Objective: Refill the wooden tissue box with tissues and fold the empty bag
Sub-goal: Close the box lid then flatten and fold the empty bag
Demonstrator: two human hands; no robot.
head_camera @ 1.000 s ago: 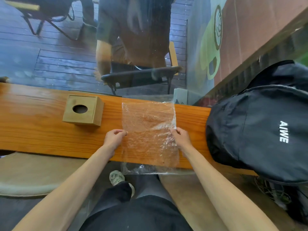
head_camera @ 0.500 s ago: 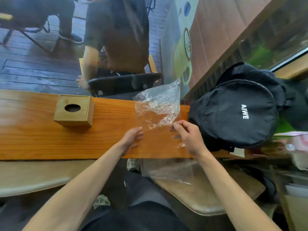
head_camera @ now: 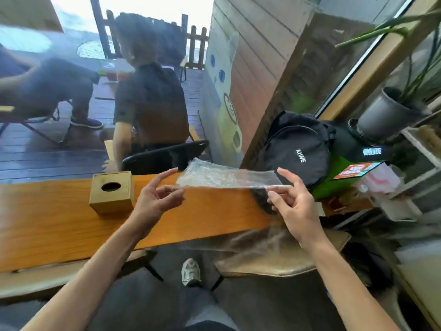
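Observation:
The empty clear plastic bag [head_camera: 222, 176] is lifted off the wooden counter [head_camera: 59, 223] and stretched level in the air. My left hand [head_camera: 156, 199] pinches its near left edge between thumb and fingers. At the near right corner my right hand [head_camera: 290, 201] pinches it too, other fingers spread. The far end of the bag is crinkled, and a blurred lower part of it hangs below the counter edge. The wooden tissue box [head_camera: 111, 191], with a round hole on top, stands on the counter left of my left hand. No tissue shows in the hole.
A black backpack [head_camera: 298, 151] lies at the counter's right end, with a potted plant [head_camera: 386, 113] and packets behind it. Beyond the window a person [head_camera: 150, 106] sits on a chair. A stool [head_camera: 274, 256] stands under the counter by my legs.
The bag lay flat on the counter under both hands; both hands have raised its near edge and pulled it taut in the air. The view has tilted up and right.

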